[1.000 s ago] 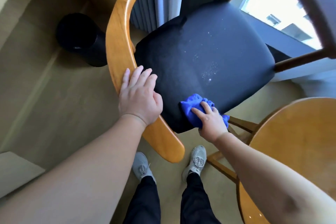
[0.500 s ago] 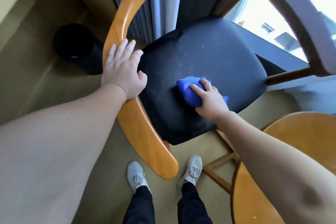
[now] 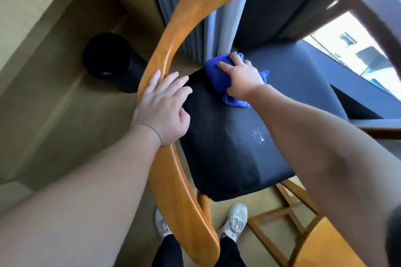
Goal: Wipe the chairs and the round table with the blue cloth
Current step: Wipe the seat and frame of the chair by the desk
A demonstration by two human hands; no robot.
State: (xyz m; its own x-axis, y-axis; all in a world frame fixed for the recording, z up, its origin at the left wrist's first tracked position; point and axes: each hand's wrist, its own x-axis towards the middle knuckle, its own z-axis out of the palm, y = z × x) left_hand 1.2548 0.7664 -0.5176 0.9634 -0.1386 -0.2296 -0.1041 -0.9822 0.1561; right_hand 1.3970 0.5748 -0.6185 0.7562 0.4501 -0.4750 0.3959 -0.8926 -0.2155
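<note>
A: From the head camera, what has changed in the last second?

B: The right hand (image 3: 240, 76) has carried the blue cloth (image 3: 217, 76) from the near edge of the seat (image 3: 227, 158) across to its far corner, beside the curtain (image 3: 206, 28). The palm lies flat on the bunched cloth with the fingers spread, pressing it down rather than pinching it. The left hand (image 3: 162, 110) has stayed on the curved wooden armrest (image 3: 171, 50), slid further along it, palm down, fingers loose and draped over the rail towards the seat.

A: What does that mean for the job?

B: I'd judge one long stroke of the seat is done. White specks (image 3: 261, 134) remain on the cushion, close under the right forearm, behind the right hand, so the seat needs another pass. The armrest and the round worktop (image 3: 325, 245) look untouched; only its rim shows, at the lower right by the right elbow.

A: And the materials?

B: The seat is a matt black padded cushion with rounded corners, which shows dust easily. The frame is glossy honey-coloured wood, bent in one sweeping arc around the seat. The cloth is soft, fluffy microfibre, crumpled, with a frayed corner trailing beneath the right wrist. Beyond the left hand a black cylindrical bin (image 3: 112, 60) stands on the pale floor (image 3: 54, 104).
</note>
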